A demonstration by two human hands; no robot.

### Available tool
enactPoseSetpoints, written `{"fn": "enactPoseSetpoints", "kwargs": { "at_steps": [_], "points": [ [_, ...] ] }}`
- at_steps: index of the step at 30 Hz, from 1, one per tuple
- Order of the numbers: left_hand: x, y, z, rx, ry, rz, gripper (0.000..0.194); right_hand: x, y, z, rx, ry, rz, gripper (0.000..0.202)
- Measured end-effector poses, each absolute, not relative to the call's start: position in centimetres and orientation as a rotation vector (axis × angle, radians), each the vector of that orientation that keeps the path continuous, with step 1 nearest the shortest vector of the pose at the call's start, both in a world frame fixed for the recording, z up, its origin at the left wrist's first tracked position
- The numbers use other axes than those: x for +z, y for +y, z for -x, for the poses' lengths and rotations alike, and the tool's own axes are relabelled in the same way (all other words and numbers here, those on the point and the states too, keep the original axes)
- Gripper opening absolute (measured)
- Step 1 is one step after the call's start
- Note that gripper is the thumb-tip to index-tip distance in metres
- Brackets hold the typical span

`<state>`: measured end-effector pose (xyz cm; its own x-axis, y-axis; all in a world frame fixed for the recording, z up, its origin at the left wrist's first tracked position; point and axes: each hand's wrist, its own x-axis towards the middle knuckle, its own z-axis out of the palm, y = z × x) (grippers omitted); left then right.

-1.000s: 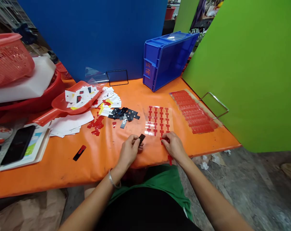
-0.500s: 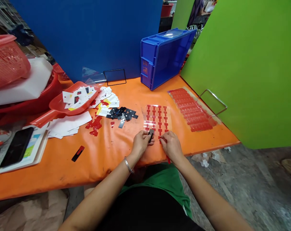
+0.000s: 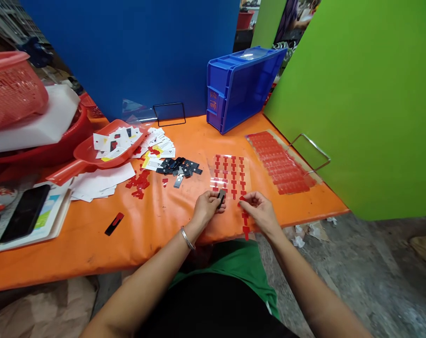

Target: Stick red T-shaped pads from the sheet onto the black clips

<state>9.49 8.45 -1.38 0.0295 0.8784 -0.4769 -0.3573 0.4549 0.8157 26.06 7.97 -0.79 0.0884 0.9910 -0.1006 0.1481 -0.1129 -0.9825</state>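
Note:
My left hand (image 3: 209,204) is closed round a small dark plate (image 3: 221,197), held upright over the lower left of a clear sheet. That sheet carries rows of red T-shaped stickers (image 3: 233,174). At the sheet's lower right, my right hand (image 3: 258,210) is closed, thumb and forefinger pinching a small red sticker (image 3: 241,201). Two more red T-shaped stickers (image 3: 246,230) show below its fingers, near the table's front edge. A black plate with a red end (image 3: 114,224) lies apart on the left. Behind my left hand is a pile of black plates (image 3: 179,168).
Loose red pieces (image 3: 140,183) and white cards (image 3: 169,149) lie beside a red dustpan (image 3: 109,162). A blue crate (image 3: 218,96) stands on its side at the back. On the right, another red sheet (image 3: 279,164) lies by a green panel (image 3: 357,117). A phone (image 3: 25,213) sits far left.
My right hand has moved a little to the right, a red sticker between its fingertips. More of the stickers below it now show. My left hand keeps its place with the plate.

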Motion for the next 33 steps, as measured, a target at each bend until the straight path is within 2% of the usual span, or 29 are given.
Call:
{"fn": "enactPoseSetpoints", "kwargs": {
  "at_steps": [8, 18, 33],
  "points": [
    [0.6, 4.4, -6.6, 1.002, 1.128, -0.484, 0.023, -0.2, 5.5, -20.4, 1.248, -1.227, 1.276, 0.030],
    [-0.9, 2.8, -5.6, 1.010, 1.121, -0.345, 0.017, -3.0, 4.1, -18.2, 1.208, -1.217, 1.335, 0.026],
    [-1.1, 2.8, -5.3, 0.998, 1.100, -0.348, 0.018, -2.8, 3.9, -17.8, 1.247, -1.223, 1.333, 0.029]
  ]
}}
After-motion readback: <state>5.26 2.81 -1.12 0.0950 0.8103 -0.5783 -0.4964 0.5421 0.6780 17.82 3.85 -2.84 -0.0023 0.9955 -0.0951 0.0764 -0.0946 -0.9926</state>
